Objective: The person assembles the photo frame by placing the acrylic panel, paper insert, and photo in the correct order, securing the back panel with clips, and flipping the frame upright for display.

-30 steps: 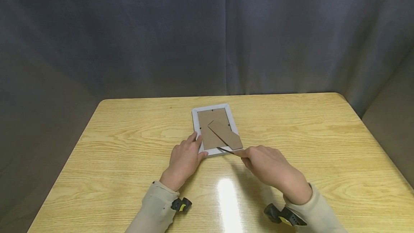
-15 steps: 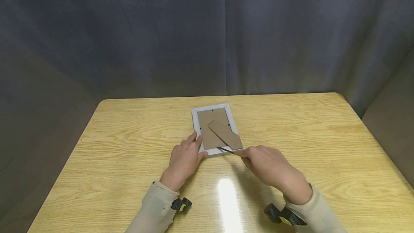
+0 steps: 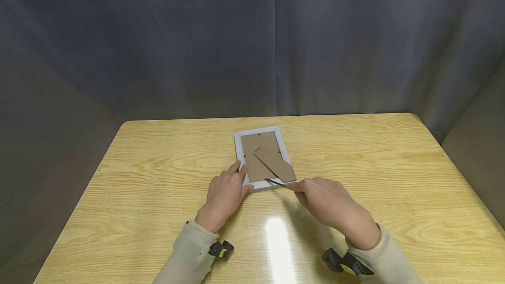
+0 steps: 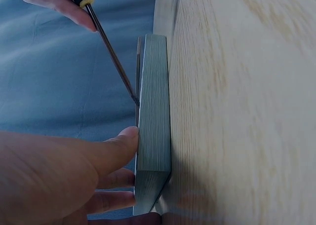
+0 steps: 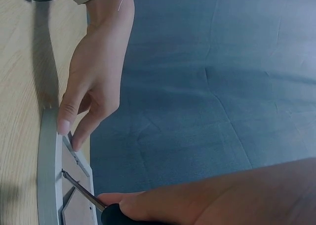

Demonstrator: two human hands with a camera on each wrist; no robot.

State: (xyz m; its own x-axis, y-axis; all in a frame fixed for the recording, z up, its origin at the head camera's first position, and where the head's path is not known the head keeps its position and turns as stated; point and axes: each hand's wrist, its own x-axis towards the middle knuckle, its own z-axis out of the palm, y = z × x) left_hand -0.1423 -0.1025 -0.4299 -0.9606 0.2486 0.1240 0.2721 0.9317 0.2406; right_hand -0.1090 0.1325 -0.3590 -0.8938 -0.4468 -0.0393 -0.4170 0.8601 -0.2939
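A light grey picture frame (image 3: 238, 146) lies back side up on the table, with a brown backing board (image 3: 256, 170) and an angled easel stand (image 3: 278, 165) on it. My left hand (image 3: 225, 194) presses on the frame's near left corner, with the thumb on the near rail and fingers along the left rail. My right hand (image 3: 331, 203) grips a screwdriver (image 4: 111, 52) by its black, yellow-ringed handle. The screwdriver's tip meets the inner edge of the near rail, as the right wrist view shows. Most of the handle is hidden in the right hand.
The wooden table (image 3: 138, 200) reaches out on all sides of the frame. Behind it hangs a dark curtain (image 3: 197, 56). Black devices are strapped at both wrists, the left one (image 3: 222, 249) and the right one (image 3: 345, 263).
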